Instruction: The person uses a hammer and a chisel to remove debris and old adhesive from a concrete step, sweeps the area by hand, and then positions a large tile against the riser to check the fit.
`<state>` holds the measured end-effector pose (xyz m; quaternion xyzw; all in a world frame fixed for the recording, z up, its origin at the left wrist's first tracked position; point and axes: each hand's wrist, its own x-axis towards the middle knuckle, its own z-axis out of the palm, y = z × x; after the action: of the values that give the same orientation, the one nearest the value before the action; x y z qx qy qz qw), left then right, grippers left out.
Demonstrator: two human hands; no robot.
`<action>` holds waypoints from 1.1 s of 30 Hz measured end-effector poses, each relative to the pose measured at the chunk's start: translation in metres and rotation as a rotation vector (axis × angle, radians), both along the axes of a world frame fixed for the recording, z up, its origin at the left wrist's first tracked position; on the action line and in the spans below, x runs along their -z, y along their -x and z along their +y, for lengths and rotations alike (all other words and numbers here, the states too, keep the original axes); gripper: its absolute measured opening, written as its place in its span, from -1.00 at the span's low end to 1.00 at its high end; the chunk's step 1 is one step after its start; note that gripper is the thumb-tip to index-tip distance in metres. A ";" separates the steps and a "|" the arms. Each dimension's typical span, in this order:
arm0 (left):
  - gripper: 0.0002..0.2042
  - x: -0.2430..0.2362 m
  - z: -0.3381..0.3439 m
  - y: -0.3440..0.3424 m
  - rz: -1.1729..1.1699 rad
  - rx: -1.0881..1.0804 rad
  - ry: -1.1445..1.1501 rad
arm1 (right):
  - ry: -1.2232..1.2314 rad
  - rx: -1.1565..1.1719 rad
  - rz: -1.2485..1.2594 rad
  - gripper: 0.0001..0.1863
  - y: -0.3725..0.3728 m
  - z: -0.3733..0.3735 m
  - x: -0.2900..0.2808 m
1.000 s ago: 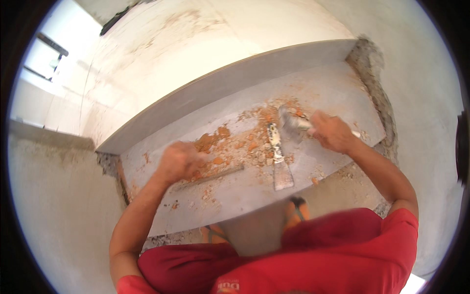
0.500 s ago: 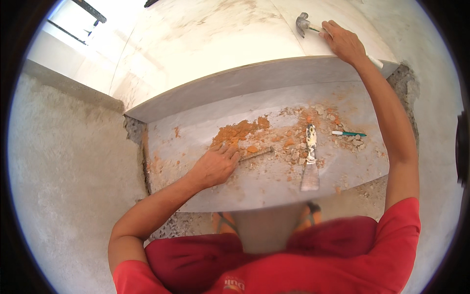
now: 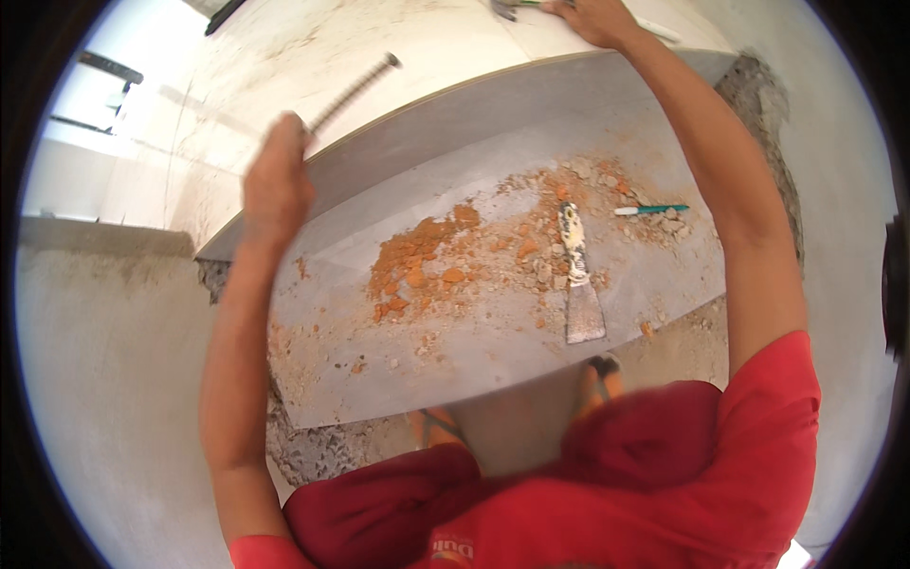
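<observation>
— Holding up a long metal chisel (image 3: 353, 91), is that the left hand (image 3: 275, 185)?

— Yes. The left hand is closed tight around the low end of the chisel. The rod sticks up and away from the hand, toward the upper right. Its far tip is over the pale upper step (image 3: 284, 57).

— Where is the right hand (image 3: 592, 19)?

— Way up at the top edge, far from the left hand. It rests on the upper step, on the handle of a hammer (image 3: 507, 9). Only a bit of the hammer shows, so I cannot tell how firm the grip is.

— Which hand is nearer to the mess?

— The left one. The orange and grey rubble (image 3: 474, 256) lies on the grey step (image 3: 455, 370), down and to the right of that hand.

— What else is on that step?

— A putty knife (image 3: 578, 284) lies in the rubble. Its wide blade points toward the person and its handle points away. A small green and white tool (image 3: 649, 210) lies sideways just past it, to the right.

— Is either hand touching those?

— No. Both hands are well apart from them.
</observation>
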<state>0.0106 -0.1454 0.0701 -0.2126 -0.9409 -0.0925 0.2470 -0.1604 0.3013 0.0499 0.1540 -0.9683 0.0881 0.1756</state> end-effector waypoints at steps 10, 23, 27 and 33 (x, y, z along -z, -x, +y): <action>-0.89 0.008 -0.026 0.116 -0.130 -0.065 -0.016 | -0.019 -0.666 -0.417 -0.57 -0.189 -0.037 0.022; -0.82 0.019 -0.026 0.101 -0.080 -0.097 -0.058 | -0.022 -0.752 0.136 -0.65 -0.180 -0.007 0.025; -0.76 0.023 -0.016 0.085 0.190 -0.024 -0.101 | 0.150 -0.200 0.329 -0.74 -0.096 0.029 -0.029; -0.95 0.048 0.031 0.001 0.080 0.403 0.030 | 0.046 0.246 0.174 -0.75 -0.016 0.055 -0.033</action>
<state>0.0099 -0.1140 0.0221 -0.4038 -0.8700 -0.1173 0.2575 -0.1445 0.3565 0.0829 0.0373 -0.9588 0.0744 0.2716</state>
